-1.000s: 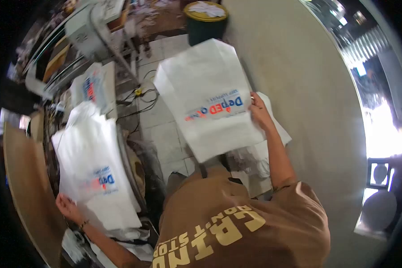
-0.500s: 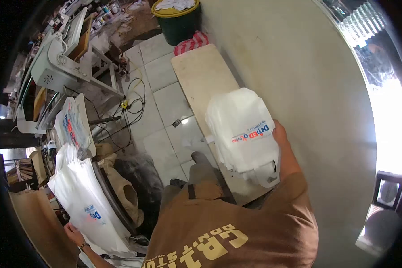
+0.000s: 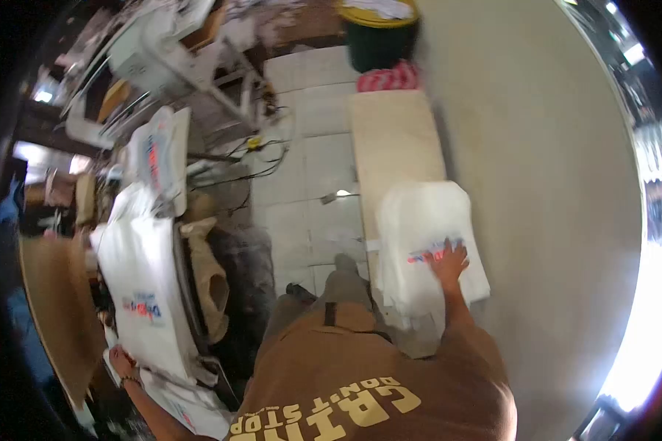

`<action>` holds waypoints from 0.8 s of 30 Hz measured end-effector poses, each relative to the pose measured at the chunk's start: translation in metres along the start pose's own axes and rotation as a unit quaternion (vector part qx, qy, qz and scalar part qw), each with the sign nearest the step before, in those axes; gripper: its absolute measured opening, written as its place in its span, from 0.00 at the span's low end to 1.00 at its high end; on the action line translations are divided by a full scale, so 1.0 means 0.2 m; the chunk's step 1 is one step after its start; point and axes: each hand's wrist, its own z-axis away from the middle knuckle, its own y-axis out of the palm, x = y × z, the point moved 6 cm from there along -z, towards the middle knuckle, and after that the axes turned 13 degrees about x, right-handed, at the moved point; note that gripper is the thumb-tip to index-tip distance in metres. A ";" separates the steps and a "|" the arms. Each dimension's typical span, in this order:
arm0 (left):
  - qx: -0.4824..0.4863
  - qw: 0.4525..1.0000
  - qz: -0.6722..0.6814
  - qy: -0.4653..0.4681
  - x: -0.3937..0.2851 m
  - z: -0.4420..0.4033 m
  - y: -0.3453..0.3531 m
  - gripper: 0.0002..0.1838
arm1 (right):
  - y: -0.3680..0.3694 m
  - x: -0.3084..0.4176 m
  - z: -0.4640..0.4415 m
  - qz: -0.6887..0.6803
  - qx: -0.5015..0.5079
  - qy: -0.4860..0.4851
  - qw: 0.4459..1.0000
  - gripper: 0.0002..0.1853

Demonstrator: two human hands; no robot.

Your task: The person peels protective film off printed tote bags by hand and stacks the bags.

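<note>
On a narrow bench lies a stack of white plastic bags (image 3: pixel 419 213) with red and blue print. My right hand (image 3: pixel 450 261) rests flat on top of it with fingers spread, partly covering the print. At lower left is another pile of similar white printed bags (image 3: pixel 143 272), draped lengthwise. My left hand (image 3: pixel 121 361), wearing a dark bracelet, is closed on the left edge of this pile, with a white bag edge beside the fingers. Motion blur softens its fingertips.
The pale bench (image 3: pixel 397 136) runs along the wall (image 3: pixel 537 169). Behind it stands a green bin (image 3: pixel 382 44) with a yellow rim. Cables (image 3: pixel 261 173) cross the tiled floor. White frame equipment (image 3: pixel 154 62) stands at upper left, and a brown board (image 3: pixel 59 309) at far left.
My right hand has moved from the right edge of the bench stack onto its top, over the print. My left hand stays at the left pile's edge. The view has turned.
</note>
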 end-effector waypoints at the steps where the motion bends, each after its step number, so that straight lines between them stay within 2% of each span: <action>1: 0.014 0.994 0.087 -0.058 0.10 0.04 0.02 0.08 | 0.13 0.04 0.01 -0.030 0.024 -0.002 0.999 0.52; 2: -0.021 0.988 0.092 -0.119 -0.31 0.35 0.21 0.08 | 0.30 0.10 0.03 -0.057 0.053 -0.012 0.997 0.55; 3: -0.042 0.982 0.133 -0.124 -0.34 0.45 0.22 0.08 | 0.36 0.17 0.04 -0.070 0.084 -0.008 0.994 0.55; 4: -0.015 0.981 0.168 -0.093 -0.45 0.58 0.24 0.07 | 0.41 0.21 0.04 -0.081 0.116 -0.003 0.990 0.55; 5: 0.071 0.977 0.184 -0.083 -0.53 0.66 0.26 0.07 | 0.44 0.23 0.02 -0.080 0.120 0.000 0.990 0.54; 6: 0.122 0.955 0.261 -0.068 -0.51 0.76 0.24 0.09 | 0.44 0.25 0.02 -0.068 0.124 0.002 0.990 0.53; 7: 0.251 0.915 0.313 -0.042 -0.49 0.86 0.24 0.09 | 0.48 0.24 -0.02 -0.059 0.119 0.005 0.991 0.52; 9: 0.360 0.878 0.298 -0.102 -0.37 1.04 0.18 0.07 | 0.55 0.22 -0.07 -0.044 0.113 0.001 0.993 0.51; 10: 0.348 0.880 0.306 -0.101 -0.29 1.10 0.17 0.07 | 0.58 0.20 -0.10 -0.037 0.111 0.014 0.993 0.51; 12: 0.424 0.850 0.170 -0.263 -0.02 1.30 0.23 0.08 | 0.65 0.15 -0.15 -0.024 0.130 0.027 0.991 0.50; 15: 0.486 0.753 0.146 -0.419 0.41 1.62 0.56 0.09 | 0.64 0.18 -0.14 -0.003 0.172 0.048 0.984 0.50; 16: 0.496 0.736 0.135 -0.441 0.49 1.69 0.67 0.09 | 0.61 0.19 -0.13 -0.009 0.192 0.051 0.980 0.53; 19: 0.512 0.732 0.079 -0.442 0.59 1.80 0.97 0.09 | 0.77 0.08 -0.38 0.092 0.220 -0.015 0.971 0.56; 21: 0.520 0.745 0.051 -0.414 0.57 1.79 1.08 0.10 | 0.56 0.19 -0.25 0.069 0.230 -0.063 0.969 0.59; 23: 0.527 0.763 0.022 -0.373 0.51 1.72 1.12 0.11 | 0.32 0.32 -0.04 0.050 0.247 -0.026 0.967 0.60; 24: 0.525 0.779 0.005 -0.343 0.45 1.66 1.11 0.12 | 0.35 0.31 -0.10 0.057 0.240 -0.036 0.968 0.60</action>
